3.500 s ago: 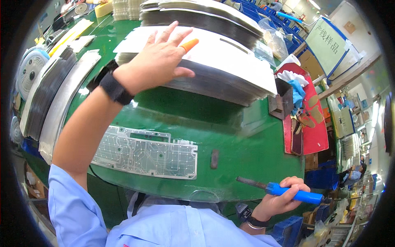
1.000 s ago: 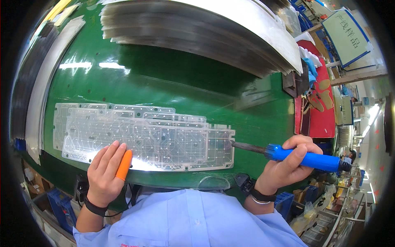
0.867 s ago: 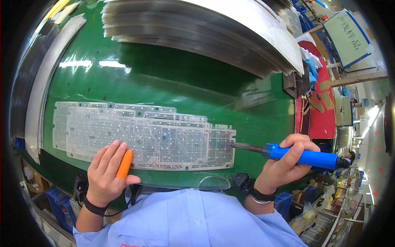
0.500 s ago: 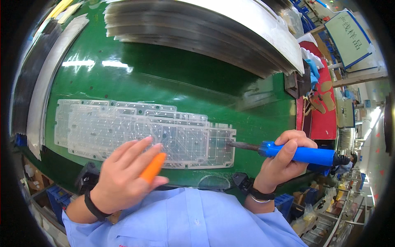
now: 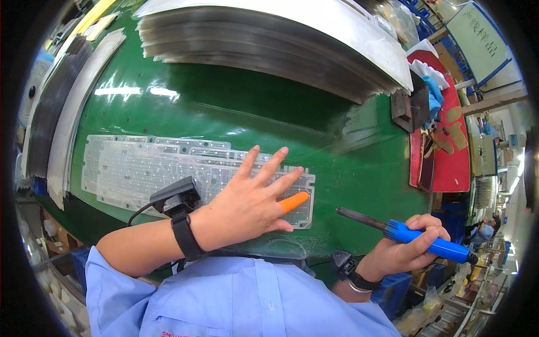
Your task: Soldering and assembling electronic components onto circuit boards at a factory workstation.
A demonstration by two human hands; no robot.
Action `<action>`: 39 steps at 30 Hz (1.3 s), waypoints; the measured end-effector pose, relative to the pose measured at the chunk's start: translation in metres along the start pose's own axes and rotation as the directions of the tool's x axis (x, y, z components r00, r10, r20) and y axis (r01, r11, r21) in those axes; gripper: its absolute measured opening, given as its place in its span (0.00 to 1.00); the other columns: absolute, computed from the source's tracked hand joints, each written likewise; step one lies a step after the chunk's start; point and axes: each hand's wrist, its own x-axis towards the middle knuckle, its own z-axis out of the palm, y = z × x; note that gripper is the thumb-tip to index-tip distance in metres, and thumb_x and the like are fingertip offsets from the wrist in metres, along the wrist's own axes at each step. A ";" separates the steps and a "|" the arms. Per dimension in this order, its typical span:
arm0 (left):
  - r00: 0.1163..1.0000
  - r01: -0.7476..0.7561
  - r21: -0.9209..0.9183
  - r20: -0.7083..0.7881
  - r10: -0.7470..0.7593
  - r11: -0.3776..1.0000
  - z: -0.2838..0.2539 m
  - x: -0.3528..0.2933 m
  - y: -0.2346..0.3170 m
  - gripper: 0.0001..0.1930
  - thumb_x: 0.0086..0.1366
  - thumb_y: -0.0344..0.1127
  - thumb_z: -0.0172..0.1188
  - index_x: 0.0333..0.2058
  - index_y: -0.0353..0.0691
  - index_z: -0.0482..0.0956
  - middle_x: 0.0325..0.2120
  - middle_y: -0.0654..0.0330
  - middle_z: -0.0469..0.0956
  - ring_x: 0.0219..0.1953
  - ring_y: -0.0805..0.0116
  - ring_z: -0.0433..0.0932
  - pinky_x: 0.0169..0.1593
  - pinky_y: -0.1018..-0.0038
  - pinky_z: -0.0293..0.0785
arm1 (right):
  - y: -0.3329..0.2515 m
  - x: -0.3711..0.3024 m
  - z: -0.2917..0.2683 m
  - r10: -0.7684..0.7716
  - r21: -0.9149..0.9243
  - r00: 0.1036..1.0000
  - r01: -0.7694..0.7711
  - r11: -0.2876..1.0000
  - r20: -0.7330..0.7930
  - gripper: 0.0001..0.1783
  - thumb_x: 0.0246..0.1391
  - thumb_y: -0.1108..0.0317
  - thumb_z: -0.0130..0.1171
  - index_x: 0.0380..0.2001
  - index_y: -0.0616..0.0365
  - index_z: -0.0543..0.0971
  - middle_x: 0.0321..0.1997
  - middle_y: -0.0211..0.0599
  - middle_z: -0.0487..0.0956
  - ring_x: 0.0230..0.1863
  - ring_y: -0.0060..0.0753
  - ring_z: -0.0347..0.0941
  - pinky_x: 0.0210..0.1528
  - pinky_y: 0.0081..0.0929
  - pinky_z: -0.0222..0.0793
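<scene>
My left hand (image 5: 247, 205), its fingers spread, rests flat over the right part of clear membrane circuit sheets (image 5: 129, 174) on the green work surface. An orange finger cot (image 5: 294, 202) covers its index finger. The sheets overlap, slightly offset, and carry pale traces and dots; my hand and wrist hide part of them. My right hand (image 5: 412, 250) is closed around the blue handle of a soldering iron (image 5: 429, 241). Its dark metal tip points left, apart from the sheets' right edge.
A tall stack of thin metallic-looking sheets (image 5: 269, 39) spans the far side of the green table (image 5: 359, 174). Another stack (image 5: 84, 106) stands at left. A dark metal block (image 5: 409, 109) and a red board (image 5: 449, 163) lie at right. Both wrists wear small black devices (image 5: 175, 196).
My left hand has moved right across the sheets and flattened, fingers spreading. My right hand has drawn the soldering iron right and down, its tip leaving the sheets' right edge.
</scene>
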 end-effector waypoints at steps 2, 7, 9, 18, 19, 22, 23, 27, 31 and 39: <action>1.000 0.007 0.009 0.007 -0.007 1.000 -0.001 0.002 0.001 0.27 0.52 0.61 0.52 0.48 0.56 0.74 0.58 0.59 0.59 0.64 0.47 0.48 0.62 0.43 0.41 | 0.002 -0.001 -0.003 0.010 0.009 1.000 -0.010 1.000 -0.002 0.09 0.57 0.64 0.43 0.27 0.56 0.60 0.18 0.33 0.63 0.21 0.24 0.57 0.24 0.22 0.52; 0.997 -0.031 0.109 0.069 0.023 0.994 -0.011 -0.004 -0.001 0.29 0.54 0.64 0.49 0.50 0.54 0.74 0.60 0.57 0.57 0.64 0.46 0.48 0.62 0.42 0.40 | 0.003 0.000 -0.007 0.016 0.032 1.000 -0.016 0.999 0.004 0.09 0.57 0.65 0.44 0.27 0.56 0.60 0.19 0.33 0.63 0.21 0.24 0.57 0.24 0.22 0.52; 0.997 0.047 0.099 0.063 -0.053 0.994 -0.019 -0.023 -0.008 0.32 0.54 0.66 0.46 0.52 0.53 0.72 0.60 0.57 0.56 0.64 0.45 0.46 0.62 0.41 0.38 | 0.004 0.001 -0.011 -0.009 0.016 1.000 0.009 1.000 -0.010 0.09 0.57 0.64 0.44 0.27 0.56 0.60 0.19 0.34 0.63 0.21 0.24 0.57 0.24 0.22 0.52; 0.893 0.273 0.150 0.328 -0.308 0.950 -0.053 -0.102 0.003 0.41 0.51 0.69 0.50 0.57 0.47 0.66 0.61 0.46 0.51 0.63 0.35 0.42 0.61 0.37 0.34 | 0.011 -0.001 -0.013 0.011 0.011 0.999 -0.011 1.000 -0.034 0.10 0.57 0.63 0.44 0.27 0.56 0.60 0.19 0.34 0.62 0.21 0.24 0.57 0.24 0.21 0.52; 0.872 0.260 0.189 0.375 -0.315 0.947 -0.056 -0.102 0.005 0.38 0.49 0.64 0.56 0.55 0.48 0.68 0.61 0.48 0.52 0.63 0.36 0.43 0.61 0.38 0.36 | 0.012 0.000 -0.012 0.013 0.013 0.999 -0.013 1.000 -0.030 0.10 0.57 0.63 0.44 0.27 0.56 0.60 0.19 0.34 0.62 0.21 0.24 0.57 0.24 0.21 0.52; 0.881 0.258 0.180 0.359 -0.307 0.949 -0.058 -0.116 0.003 0.35 0.45 0.52 0.65 0.53 0.48 0.71 0.61 0.51 0.53 0.64 0.41 0.45 0.62 0.40 0.40 | 0.006 0.002 -0.012 -0.046 -0.010 0.999 0.046 0.999 -0.020 0.10 0.57 0.63 0.44 0.26 0.56 0.60 0.19 0.33 0.62 0.21 0.24 0.56 0.24 0.21 0.52; 0.908 0.263 0.133 0.302 -0.292 0.956 -0.059 -0.122 0.000 0.33 0.43 0.46 0.68 0.52 0.49 0.72 0.61 0.53 0.54 0.64 0.43 0.46 0.62 0.42 0.41 | 0.002 0.003 -0.012 -0.054 -0.009 0.998 0.053 0.999 -0.019 0.10 0.58 0.64 0.44 0.26 0.56 0.60 0.19 0.33 0.62 0.21 0.24 0.57 0.24 0.21 0.52; 0.947 0.253 0.117 0.172 -0.270 0.960 -0.054 -0.126 -0.005 0.27 0.43 0.43 0.67 0.45 0.44 0.76 0.55 0.54 0.63 0.59 0.49 0.59 0.59 0.43 0.52 | 0.007 0.004 -0.014 -0.048 -0.009 0.999 0.048 0.999 -0.014 0.10 0.57 0.64 0.44 0.26 0.56 0.60 0.19 0.33 0.62 0.21 0.24 0.57 0.24 0.21 0.52; 0.993 0.088 0.044 -0.087 -0.084 0.995 -0.044 -0.137 -0.006 0.16 0.48 0.33 0.64 0.36 0.33 0.78 0.43 0.52 0.75 0.45 0.55 0.75 0.51 0.57 0.69 | 0.008 0.002 -0.016 -0.038 0.003 0.999 0.038 0.999 -0.018 0.10 0.57 0.64 0.44 0.26 0.56 0.60 0.19 0.33 0.62 0.21 0.24 0.57 0.24 0.21 0.52; 0.973 0.155 0.323 -0.215 -0.088 0.933 -0.029 -0.125 -0.011 0.13 0.48 0.25 0.58 0.35 0.30 0.78 0.42 0.49 0.76 0.45 0.53 0.77 0.47 0.63 0.75 | 0.001 0.000 -0.016 -0.039 0.013 0.999 0.039 0.999 -0.028 0.10 0.57 0.65 0.44 0.26 0.56 0.60 0.18 0.33 0.62 0.21 0.24 0.56 0.24 0.21 0.52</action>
